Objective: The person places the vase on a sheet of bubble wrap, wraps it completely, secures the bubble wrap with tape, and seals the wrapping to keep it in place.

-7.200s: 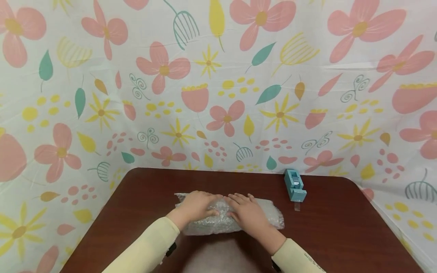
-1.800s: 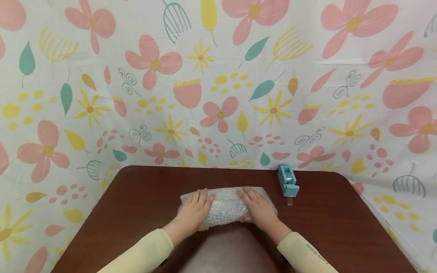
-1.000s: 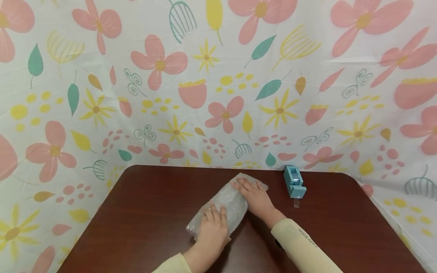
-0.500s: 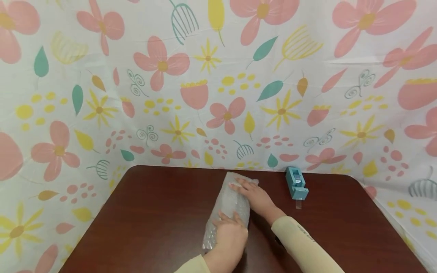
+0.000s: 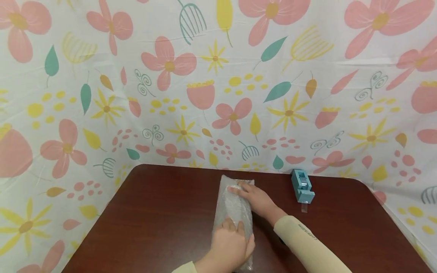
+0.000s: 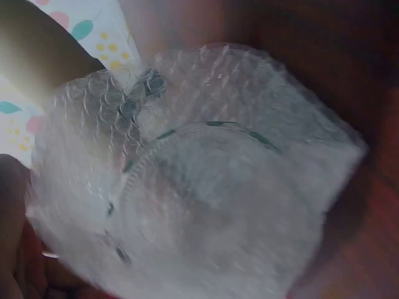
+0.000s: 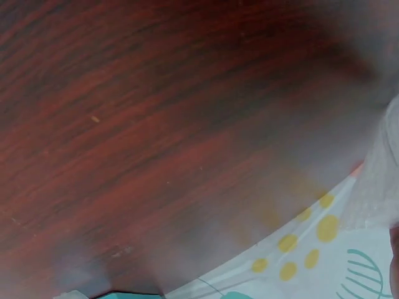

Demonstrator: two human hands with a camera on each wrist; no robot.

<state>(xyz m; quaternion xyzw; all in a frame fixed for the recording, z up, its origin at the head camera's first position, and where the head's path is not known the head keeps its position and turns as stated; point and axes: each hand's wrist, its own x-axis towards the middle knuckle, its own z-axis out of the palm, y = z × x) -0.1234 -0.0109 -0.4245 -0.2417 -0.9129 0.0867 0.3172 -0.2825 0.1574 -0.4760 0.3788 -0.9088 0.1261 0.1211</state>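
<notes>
A bubble-wrapped package (image 5: 232, 206) lies lengthwise, pointing away from me, near the middle of the brown table. My left hand (image 5: 228, 244) grips its near part, fingers over the top and the thumb along the right side. With my right hand (image 5: 257, 199) I hold the far part from the right, fingers reaching across the top. In the left wrist view the near end of the bubble wrap (image 6: 218, 81) faces the camera, and a round, clear rim with green marks shows through it. Some left-hand fingers (image 6: 12, 212) are dark at the left edge there.
A blue tape dispenser (image 5: 302, 185) stands at the back right of the table (image 5: 164, 216), a short strip of tape (image 5: 304, 207) hanging from its front. Behind the table's back edge hangs a white cloth (image 5: 211, 151) with flowers and leaves.
The package lay crosswise between both hands; it has been turned to point away from me. My left hand has come round to the near end, my right stays on the far part.
</notes>
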